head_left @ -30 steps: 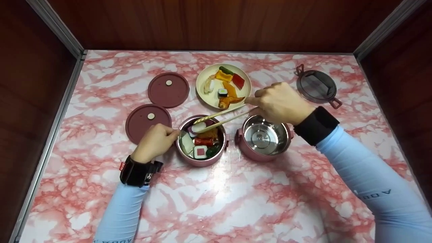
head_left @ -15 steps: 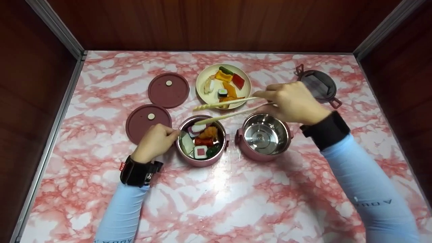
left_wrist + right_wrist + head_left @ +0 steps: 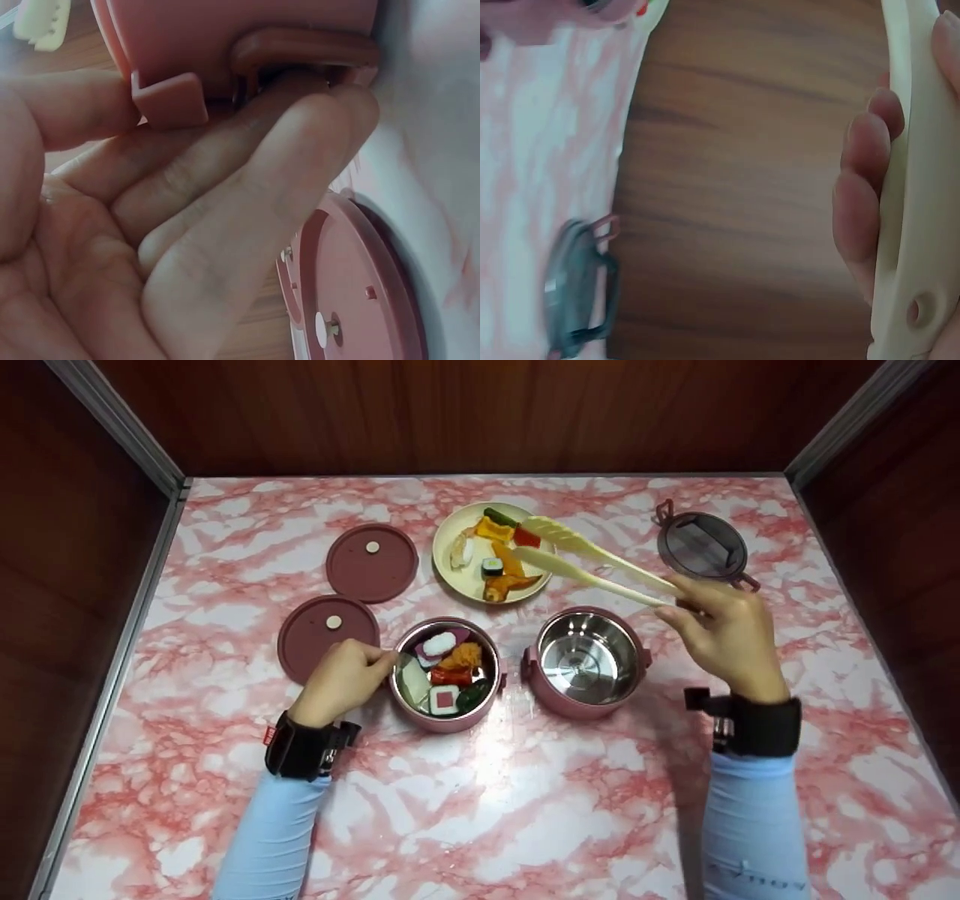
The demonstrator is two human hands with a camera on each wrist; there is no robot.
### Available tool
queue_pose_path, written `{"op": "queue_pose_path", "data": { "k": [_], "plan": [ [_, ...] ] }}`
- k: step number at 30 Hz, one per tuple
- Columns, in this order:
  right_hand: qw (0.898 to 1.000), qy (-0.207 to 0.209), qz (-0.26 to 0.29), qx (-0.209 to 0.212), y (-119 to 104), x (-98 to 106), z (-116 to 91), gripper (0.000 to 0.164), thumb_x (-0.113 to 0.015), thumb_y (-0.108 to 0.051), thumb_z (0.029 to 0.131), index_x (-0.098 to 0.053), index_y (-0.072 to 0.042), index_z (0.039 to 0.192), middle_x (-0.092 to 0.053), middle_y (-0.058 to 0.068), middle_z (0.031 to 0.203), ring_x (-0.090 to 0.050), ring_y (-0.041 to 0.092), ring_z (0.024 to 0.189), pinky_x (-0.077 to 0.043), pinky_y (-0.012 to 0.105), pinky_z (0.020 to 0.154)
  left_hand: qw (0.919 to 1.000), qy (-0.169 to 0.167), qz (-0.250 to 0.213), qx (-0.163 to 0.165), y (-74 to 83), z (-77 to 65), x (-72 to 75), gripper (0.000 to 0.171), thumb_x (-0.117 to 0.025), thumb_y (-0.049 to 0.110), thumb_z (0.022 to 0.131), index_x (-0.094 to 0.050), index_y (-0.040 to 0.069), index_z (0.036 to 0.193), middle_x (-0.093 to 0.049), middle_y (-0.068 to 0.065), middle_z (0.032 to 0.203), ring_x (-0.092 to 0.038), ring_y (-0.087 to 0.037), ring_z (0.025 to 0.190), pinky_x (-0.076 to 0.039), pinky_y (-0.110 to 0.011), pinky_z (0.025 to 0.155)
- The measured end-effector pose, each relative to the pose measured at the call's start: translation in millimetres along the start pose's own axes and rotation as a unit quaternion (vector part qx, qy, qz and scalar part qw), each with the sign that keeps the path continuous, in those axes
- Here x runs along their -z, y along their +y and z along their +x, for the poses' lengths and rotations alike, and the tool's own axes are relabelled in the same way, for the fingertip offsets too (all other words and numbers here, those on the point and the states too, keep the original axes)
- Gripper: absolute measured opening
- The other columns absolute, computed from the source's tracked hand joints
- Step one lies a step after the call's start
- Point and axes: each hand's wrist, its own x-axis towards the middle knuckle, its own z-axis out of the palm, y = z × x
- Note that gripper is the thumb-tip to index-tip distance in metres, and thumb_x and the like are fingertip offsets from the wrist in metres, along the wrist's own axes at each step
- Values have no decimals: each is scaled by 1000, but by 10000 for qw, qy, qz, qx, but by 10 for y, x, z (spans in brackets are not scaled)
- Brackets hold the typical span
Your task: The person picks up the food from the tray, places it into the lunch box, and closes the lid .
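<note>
My left hand (image 3: 346,679) holds the left side of a pink lunch container (image 3: 448,724) with pieces of toy food inside. In the left wrist view, the thumb is at the tab on its rim and fingers reach under its side handle (image 3: 304,46). My right hand (image 3: 724,634) grips cream tongs (image 3: 600,556) by their arms, in the air above the table. Their parted tips are over the right side of a cream plate (image 3: 448,568), with nothing between them. Food on it includes a red piece (image 3: 526,538), a small sushi roll (image 3: 492,566) and a fried shrimp-like piece (image 3: 504,587).
A second pink container (image 3: 577,705), steel-lined and without food, stands right of the first. Two dark red lids (image 3: 371,574) lie at the left. A greyish lid with side clips (image 3: 701,547) is at the back right. Wooden walls (image 3: 480,420) border the table.
My right hand has moved right and turned, swinging the tongs up from the filled container to the plate's right side. The white-topped piece stays in the container. My left hand keeps its place.
</note>
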Motion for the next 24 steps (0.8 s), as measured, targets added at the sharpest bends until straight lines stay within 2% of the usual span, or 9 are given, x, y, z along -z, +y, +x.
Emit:
{"op": "queue_pose_path", "data": {
  "k": [6,13,16,21,24],
  "plan": [
    [9963,298,-6,-808,131,-27,-268,35,-83,-7,80,-75,-4,113,-73,11,82,-55,-3,68,-40,13,63,10000,-33,59,-8,16,0,-6,49,-58,27,100,-49,18,53,-37,7,49,-37,-12,47,-29,-27,47],
    [9922,238,-164,-1216,211,-65,-316,34,-81,-11,83,-74,-6,116,-74,12,83,-49,-14,69,-39,14,61,9999,-59,110,-25,16,5,10,48,-58,27,100,-50,17,54,-38,6,49,-38,-13,47,-30,-27,47],
    [9903,145,-287,-1354,243,-78,-328,34,-81,-13,84,-74,-7,117,-74,13,85,-54,-4,68,-40,24,61,9999,-99,124,-34,20,9,16,46,-58,27,100,-55,13,56,-39,6,50,-39,-13,48,-31,-28,48],
    [9886,-54,-426,-1444,292,-114,-340,32,-79,-18,86,-75,-10,116,-73,13,81,-60,23,64,-40,44,58,9998,-87,150,-56,16,-5,19,44,-58,27,101,-62,7,62,-41,6,51,-40,-13,48,-31,-27,48],
    [9876,-152,-494,-1481,323,-129,-347,32,-79,-21,86,-75,-11,116,-72,12,80,-60,25,64,-40,48,57,9997,-34,200,-128,13,-2,21,44,-59,26,100,-59,10,59,-40,7,50,-40,-12,48,-30,-27,48]
  ]
}}
